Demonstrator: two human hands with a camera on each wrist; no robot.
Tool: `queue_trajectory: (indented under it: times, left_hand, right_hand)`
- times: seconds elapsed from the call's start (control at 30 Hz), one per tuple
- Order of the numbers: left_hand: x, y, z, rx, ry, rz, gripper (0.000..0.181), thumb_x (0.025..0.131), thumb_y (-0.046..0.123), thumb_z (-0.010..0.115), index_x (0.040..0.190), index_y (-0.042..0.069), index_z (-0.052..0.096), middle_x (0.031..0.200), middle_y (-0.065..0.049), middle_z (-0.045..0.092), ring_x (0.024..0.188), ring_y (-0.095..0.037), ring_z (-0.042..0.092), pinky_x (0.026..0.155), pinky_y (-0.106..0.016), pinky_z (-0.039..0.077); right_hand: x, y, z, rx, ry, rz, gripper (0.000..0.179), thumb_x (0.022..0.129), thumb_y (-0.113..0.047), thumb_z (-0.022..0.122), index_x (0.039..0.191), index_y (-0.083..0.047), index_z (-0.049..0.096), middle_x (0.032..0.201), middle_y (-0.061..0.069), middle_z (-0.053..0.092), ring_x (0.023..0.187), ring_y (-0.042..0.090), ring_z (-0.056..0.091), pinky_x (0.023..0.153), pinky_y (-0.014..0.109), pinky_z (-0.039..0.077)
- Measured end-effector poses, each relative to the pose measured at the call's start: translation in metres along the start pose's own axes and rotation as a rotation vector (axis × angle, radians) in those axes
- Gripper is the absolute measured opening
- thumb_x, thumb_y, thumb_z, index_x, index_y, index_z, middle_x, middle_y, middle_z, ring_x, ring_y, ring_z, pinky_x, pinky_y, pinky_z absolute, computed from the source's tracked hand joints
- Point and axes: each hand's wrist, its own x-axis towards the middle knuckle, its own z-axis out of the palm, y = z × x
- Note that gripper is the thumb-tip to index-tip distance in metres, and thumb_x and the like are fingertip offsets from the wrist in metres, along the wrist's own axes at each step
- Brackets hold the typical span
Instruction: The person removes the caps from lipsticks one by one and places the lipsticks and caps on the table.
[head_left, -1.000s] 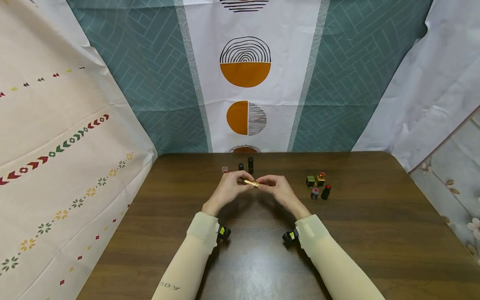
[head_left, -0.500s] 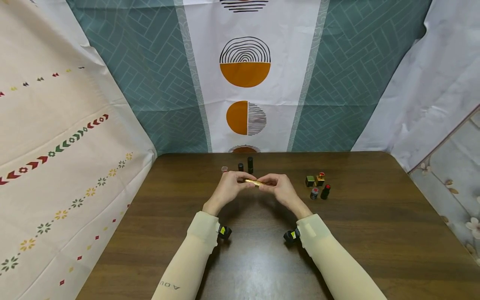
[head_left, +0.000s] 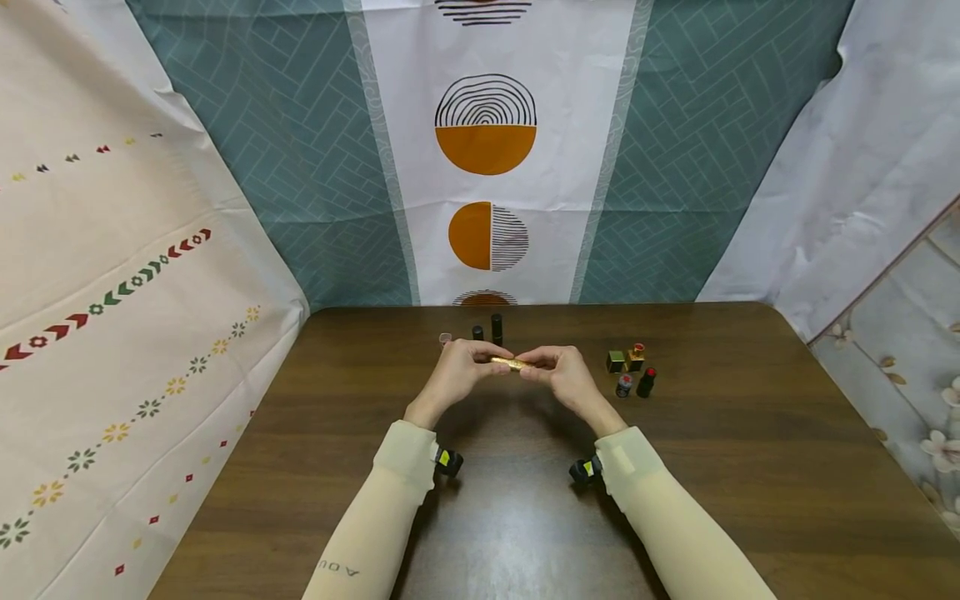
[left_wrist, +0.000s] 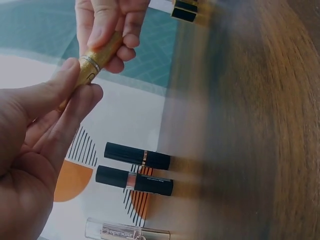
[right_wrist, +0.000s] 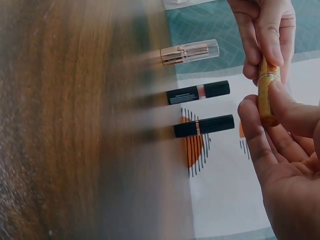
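A gold lipstick tube [head_left: 510,363] with a silver ring round its middle is held level between both hands, above the far middle of the table. My left hand [head_left: 459,372] pinches one end between thumb and fingers. At the other end, my right hand [head_left: 561,372] grips the tube the same way. In the left wrist view the gold tube [left_wrist: 106,51] runs from one set of fingertips to the other. The right wrist view has the tube [right_wrist: 265,102] with its near end showing past the thumb. Its two parts meet at the ring.
Behind the hands stand two black lipstick tubes [head_left: 497,327] and a clear-capped tube [right_wrist: 187,52]. To the right are a dark gold-edged cap [head_left: 616,361], a gold lipstick with a red tip [head_left: 636,358], a small dark tube [head_left: 624,386] and a black red-tipped lipstick [head_left: 647,383].
The gold tube has turned a little and moved slightly right between the fingers. The left fingers cover it differently. The head view has shifted slightly; the standing lipsticks keep their places.
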Motion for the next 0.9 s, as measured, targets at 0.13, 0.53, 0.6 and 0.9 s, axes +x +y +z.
queue_trajectory:
  times: [0.13,0.53,0.6,0.9]
  left_hand:
    - [0.001,0.001,0.002,0.007,0.027,0.010,0.018,0.091,0.018,0.080,0.108,0.013,0.082,0.107,-0.003,0.078,0.094,-0.016,0.076,0.082,-0.034,0.062]
    - [-0.002,-0.006,-0.013,-0.005,0.112,-0.039,0.019,0.090,0.017,0.081,0.108,0.011,0.083,0.102,-0.003,0.079,0.093,-0.017,0.076,0.083,-0.036,0.061]
    - [-0.003,-0.006,-0.019,-0.018,0.161,-0.061,0.018,0.089,0.016,0.082,0.106,0.011,0.083,0.099,-0.002,0.079,0.091,-0.017,0.076,0.083,-0.039,0.061]
    - [0.003,-0.001,-0.014,-0.006,0.097,-0.024,0.025,0.092,0.018,0.080,0.115,0.008,0.081,0.104,-0.002,0.079,0.092,-0.017,0.074,0.080,-0.034,0.060]
  right_hand:
    - [0.000,-0.003,0.000,-0.029,0.019,0.024,0.019,0.095,-0.009,0.077,0.112,-0.002,0.080,0.106,0.013,0.078,0.090,0.021,0.072,0.086,0.059,0.057]
    - [-0.008,-0.001,-0.019,-0.091,0.058,0.071,0.020,0.094,-0.007,0.077,0.113,-0.001,0.079,0.106,0.014,0.077,0.089,0.020,0.071,0.081,0.050,0.058]
    - [-0.011,-0.001,-0.027,-0.069,0.084,0.080,0.021,0.094,-0.005,0.077,0.114,0.000,0.079,0.106,0.015,0.077,0.088,0.022,0.071,0.083,0.052,0.057]
    - [-0.008,0.000,-0.031,-0.033,0.061,0.044,0.024,0.095,-0.006,0.076,0.118,0.001,0.076,0.109,0.017,0.076,0.091,0.027,0.071,0.085,0.054,0.057]
